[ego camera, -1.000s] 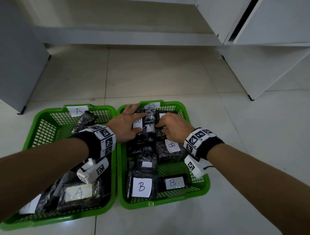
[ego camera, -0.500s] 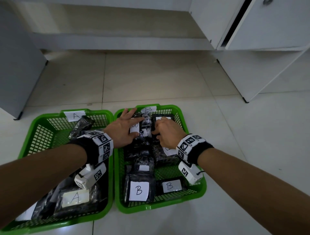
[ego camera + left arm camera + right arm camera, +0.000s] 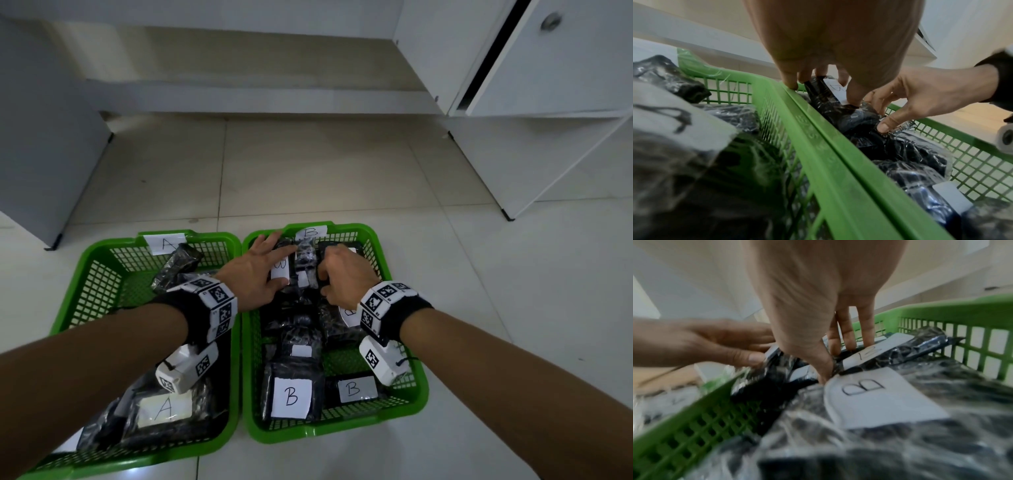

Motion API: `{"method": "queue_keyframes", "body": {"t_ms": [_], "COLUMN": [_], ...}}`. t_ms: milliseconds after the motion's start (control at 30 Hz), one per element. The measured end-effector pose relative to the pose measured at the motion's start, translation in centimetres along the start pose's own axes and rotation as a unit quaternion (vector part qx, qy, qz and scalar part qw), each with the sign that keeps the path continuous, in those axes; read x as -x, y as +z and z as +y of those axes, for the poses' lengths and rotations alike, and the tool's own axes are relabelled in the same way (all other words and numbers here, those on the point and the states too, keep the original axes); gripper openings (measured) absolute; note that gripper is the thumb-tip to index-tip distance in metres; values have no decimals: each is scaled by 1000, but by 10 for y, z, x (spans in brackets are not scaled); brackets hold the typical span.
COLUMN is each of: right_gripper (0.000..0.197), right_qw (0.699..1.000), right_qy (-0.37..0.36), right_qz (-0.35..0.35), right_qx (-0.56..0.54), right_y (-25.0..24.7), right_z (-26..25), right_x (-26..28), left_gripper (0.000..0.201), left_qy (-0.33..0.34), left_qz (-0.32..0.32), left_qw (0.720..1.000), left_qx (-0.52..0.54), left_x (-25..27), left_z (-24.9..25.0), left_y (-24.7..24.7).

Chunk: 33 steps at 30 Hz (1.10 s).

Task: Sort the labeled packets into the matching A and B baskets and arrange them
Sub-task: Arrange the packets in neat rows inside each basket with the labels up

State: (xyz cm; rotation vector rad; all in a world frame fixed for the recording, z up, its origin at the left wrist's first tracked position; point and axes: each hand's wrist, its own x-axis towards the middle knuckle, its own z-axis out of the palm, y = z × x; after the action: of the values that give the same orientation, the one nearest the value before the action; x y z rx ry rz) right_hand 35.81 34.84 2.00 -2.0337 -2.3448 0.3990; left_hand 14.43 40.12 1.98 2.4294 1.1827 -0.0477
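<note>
Green plastic basket marked B (image 3: pixel 416 406) holds black plastic-wrapped packets with white B labels (image 3: pixel 291 395), and at its far end the left hand (image 3: pixel 255 277) presses one with straight fingers while the right hand (image 3: pixel 346 277) pinches another.

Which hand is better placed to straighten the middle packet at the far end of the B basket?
Right. The right hand already has its fingers curled on that middle packet, while the left hand lies flat on the neighbouring B packet, steadying it.

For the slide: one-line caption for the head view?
Both hands, left hand and right hand, arrange black packets at the far end of the B basket, beside the A basket.
</note>
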Motion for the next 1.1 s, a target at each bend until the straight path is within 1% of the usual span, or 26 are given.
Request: {"method": "queue_keyframes", "body": {"t_ms": [100, 167, 233, 267, 300, 367, 400, 467, 533, 600, 667, 700, 767, 800, 833, 867, 900, 933, 967, 1000, 1033, 1067, 1100], "right_gripper": [44, 55, 55, 54, 53, 51, 48, 38, 33, 39, 53, 58, 63, 62, 59, 55, 52, 50, 50, 51, 53, 57, 62], "right_qw": [996, 996, 999, 999, 999, 996, 992, 984, 978, 969, 964, 968, 983, 987, 989, 990, 990, 989, 988, 987, 986, 986, 988], "right_qy": [32, 27, 22, 18, 15, 27, 39, 49, 38, 19, -3, -19, -48, -55, -59, -62, -61, -56, -44, -29, -15, -5, -1], "right_qz": [52, 39, 4, -1, 7, 49, 74, 113, 121, 94, 68, 60, 61, 68, 77, 86, 90, 93, 101, 111, 118, 115, 106], "right_qx": [-62, -69, -46, -38, -42, -74, -95, -132, -167, -228, -258, -243, -168, -131, -107, -97, -95, -97, -105, -114, -119, -118, -115], "right_y": [-3, -1, 0, 0, -1, -8, -12, -19, -25, -33, -42, -45, -46, -45, -43, -42, -42, -42, -44, -45, -47, -48, -49], "right_z": [5, 8, 8, 9, 10, 14, 17, 23, 25, 19, 7, 0, -13, -18, -21, -23, -23, -19, -13, -5, 4, 14, 21], "right_x": [0, 1, 4, 4, 3, 4, 5, 10, 17, 24, 33, 36, 42, 44, 45, 45, 44, 42, 41, 39, 39, 40, 42], "left_gripper": [93, 96, 93, 93, 94, 95, 91, 74, 54, 46, 48, 52, 64, 65, 62, 55, 46, 38, 31, 25, 20, 15, 10], "left_qy": [-2, -24, -43, -52, -61, -79, -87, -96, -104, -123, -156, -174, -206, -212, -210, -203, -192, -175, -149, -112, -72, -35, 1], "left_qz": [49, 78, 85, 85, 89, 114, 125, 129, 130, 149, 175, 184, 189, 185, 177, 166, 160, 162, 171, 181, 184, 170, 141], "left_qw": [997, 993, 991, 991, 989, 980, 974, 965, 955, 930, 896, 873, 827, 812, 803, 799, 807, 835, 882, 928, 959, 977, 988], "left_qx": [66, 90, 89, 93, 105, 143, 167, 206, 247, 311, 378, 417, 487, 511, 530, 541, 536, 495, 412, 307, 202, 121, 64], "left_x": [2, 3, 3, 3, 3, 1, 0, -3, -4, -3, -2, 0, 7, 10, 14, 19, 26, 32, 39, 45, 51, 55, 56], "left_z": [-2, -4, -5, -5, -5, -1, 0, 4, 9, 16, 26, 32, 42, 45, 48, 50, 49, 47, 40, 31, 24, 17, 15], "left_y": [-7, -12, -14, -14, -15, -17, -20, -25, -32, -37, -40, -40, -38, -37, -35, -35, -36, -39, -43, -44, -45, -43, -37]}}
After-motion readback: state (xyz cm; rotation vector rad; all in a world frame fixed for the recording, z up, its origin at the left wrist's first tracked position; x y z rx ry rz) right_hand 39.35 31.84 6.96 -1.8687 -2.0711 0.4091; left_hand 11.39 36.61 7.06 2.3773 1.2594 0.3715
